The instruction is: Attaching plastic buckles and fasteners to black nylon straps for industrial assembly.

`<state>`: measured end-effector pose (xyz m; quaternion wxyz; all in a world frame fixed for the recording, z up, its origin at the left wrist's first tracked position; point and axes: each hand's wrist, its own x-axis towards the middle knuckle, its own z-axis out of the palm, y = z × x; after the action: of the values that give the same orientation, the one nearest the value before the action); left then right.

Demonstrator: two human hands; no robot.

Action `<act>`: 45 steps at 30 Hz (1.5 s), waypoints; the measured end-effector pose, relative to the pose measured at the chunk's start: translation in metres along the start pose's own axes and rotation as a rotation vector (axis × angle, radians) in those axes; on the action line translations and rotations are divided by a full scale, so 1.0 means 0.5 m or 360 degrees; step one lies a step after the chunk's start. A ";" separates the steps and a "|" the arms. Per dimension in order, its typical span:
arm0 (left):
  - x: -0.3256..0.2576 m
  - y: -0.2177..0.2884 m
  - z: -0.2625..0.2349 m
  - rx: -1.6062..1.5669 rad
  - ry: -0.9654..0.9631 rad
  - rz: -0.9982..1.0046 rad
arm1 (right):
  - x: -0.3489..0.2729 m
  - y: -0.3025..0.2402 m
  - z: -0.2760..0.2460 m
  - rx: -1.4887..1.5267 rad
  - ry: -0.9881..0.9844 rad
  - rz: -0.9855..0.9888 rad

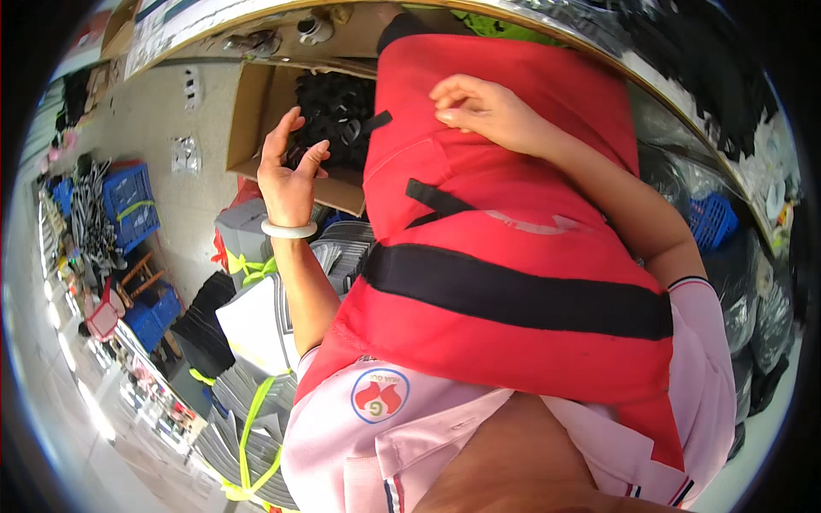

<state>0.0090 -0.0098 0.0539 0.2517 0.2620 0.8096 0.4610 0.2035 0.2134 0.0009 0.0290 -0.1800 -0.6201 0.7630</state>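
Observation:
My left hand (289, 167) is raised beside an open cardboard box (248, 120), with a pale bangle (289, 230) on its wrist. Its thumb and fingers are spread, and nothing shows between them. Inside the box lies a heap of small black pieces (329, 107), whose kind I cannot make out. Over the red apron (513, 179) on my lap hovers or rests my right hand (483, 109). Those fingers are loosely bent and a little apart, with no held thing visible. A short black strip (376, 121) sticks out at the apron's edge between the hands.
A table edge (547, 34) curves across the top. On the left are bundles of grey sheets tied with yellow-green strips (252, 427), blue crates (131, 205) and a wooden stool (139, 278). Clear plastic bags (740, 291) and a blue basket (711, 221) lie to the right.

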 end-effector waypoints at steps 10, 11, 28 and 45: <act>-0.008 0.073 0.223 -0.0663 -0.0788 0.0112 | -0.013 -0.041 -0.009 -0.0126 -0.0355 0.0299; -0.001 0.076 0.230 -0.0772 -0.0848 0.0063 | -0.018 -0.044 -0.022 -0.0088 -0.0333 0.0301; 0.027 0.070 0.258 -0.0929 -0.1075 -0.0375 | -0.055 -0.058 -0.103 -0.0057 -0.0044 0.0410; 0.051 0.083 0.351 -0.1043 -0.0967 -0.0446 | -0.136 -0.126 -0.357 -0.2359 0.1432 -0.0784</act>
<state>0.1119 0.1329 0.0073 0.6065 0.1800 0.5386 0.5565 0.3111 0.3769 0.0477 0.3081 -0.2962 -0.9041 -0.0030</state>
